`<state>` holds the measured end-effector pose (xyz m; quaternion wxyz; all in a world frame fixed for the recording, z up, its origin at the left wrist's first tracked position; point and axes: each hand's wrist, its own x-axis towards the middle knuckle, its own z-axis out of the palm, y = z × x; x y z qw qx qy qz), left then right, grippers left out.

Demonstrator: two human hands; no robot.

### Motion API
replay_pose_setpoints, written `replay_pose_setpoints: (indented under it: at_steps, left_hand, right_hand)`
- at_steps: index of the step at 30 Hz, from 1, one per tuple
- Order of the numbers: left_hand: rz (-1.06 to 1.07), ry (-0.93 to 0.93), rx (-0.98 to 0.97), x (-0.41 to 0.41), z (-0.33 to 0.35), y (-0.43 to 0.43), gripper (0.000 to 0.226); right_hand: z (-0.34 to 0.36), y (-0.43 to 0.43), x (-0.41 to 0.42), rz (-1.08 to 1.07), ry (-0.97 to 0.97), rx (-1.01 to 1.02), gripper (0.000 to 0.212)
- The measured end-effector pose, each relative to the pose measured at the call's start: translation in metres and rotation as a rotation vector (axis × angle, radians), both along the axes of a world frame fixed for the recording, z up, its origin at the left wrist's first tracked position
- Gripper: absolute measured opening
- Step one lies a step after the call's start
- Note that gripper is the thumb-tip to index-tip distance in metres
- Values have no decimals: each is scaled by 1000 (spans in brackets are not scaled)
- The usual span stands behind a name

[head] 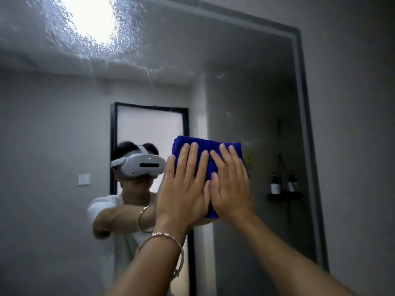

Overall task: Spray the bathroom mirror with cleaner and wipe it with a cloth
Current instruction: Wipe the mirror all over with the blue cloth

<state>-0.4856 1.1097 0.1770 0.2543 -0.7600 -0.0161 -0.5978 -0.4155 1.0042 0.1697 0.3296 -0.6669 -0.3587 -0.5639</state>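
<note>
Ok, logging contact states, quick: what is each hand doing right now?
Left hand: open, fingers straight, pressing the blue cloth on the mirror.
Right hand: open, pressing it too.

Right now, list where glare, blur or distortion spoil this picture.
Head view: glare from a reflected lamp burns out the top left of the mirror, lighting the droplets. Head view: the wide lens bows its frame. Head view: the room is dim and the bottles are soft, while the left hand, right hand and cloth read sharp.
</note>
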Motion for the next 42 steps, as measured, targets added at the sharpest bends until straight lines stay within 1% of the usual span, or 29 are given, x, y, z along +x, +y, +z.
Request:
replay_pose_setpoints:
  at_steps: [5,9,12,15,17,19,22,24,27,30,34,39,42]
  left_hand:
    - [-21,-4,-10,9,-20,-10,60]
    - [-8,13,13,9,-14,-9,61]
    - [37,55,48,10,-8,-9,64]
    - [89,96,80,11,6,-14,66]
    - [134,93,103,16,27,-23,67]
    - [183,68,84,24,56,-37,67]
    - [235,-9,-25,40,109,-64,71]
    - [291,-57,-114,52,142,-81,68]
    - [281,-103,-180,65,161,-92,63]
    - [210,-128,-169,65,144,-89,65]
    - [177,-148,-113,73,93,-91,62]
    - [207,-51,-87,80,20,-96,60]
    - [203,-6,-79,81,-6,-99,62]
  right_hand:
    - [-18,-14,9,-52,-8,-72,51]
    - [-16,-15,13,-70,-32,-80,51]
    - [-13,-19,20,-65,-80,-111,51]
    - [-1,-23,29,-43,-115,-94,51]
    - [17,-30,35,-16,-131,-80,52]
    - [48,-41,45,1,-132,-91,53]
    - [115,-62,59,-58,-152,-131,58]
    - [158,-73,68,-121,-170,-201,54]
    - [187,-82,76,-110,-177,-230,52]
    - [169,-77,76,-59,-173,-159,50]
    - [113,-78,87,-19,-208,-78,52]
    - [32,-88,98,-15,-185,-62,51]
    - [4,-94,101,4,-196,-87,48]
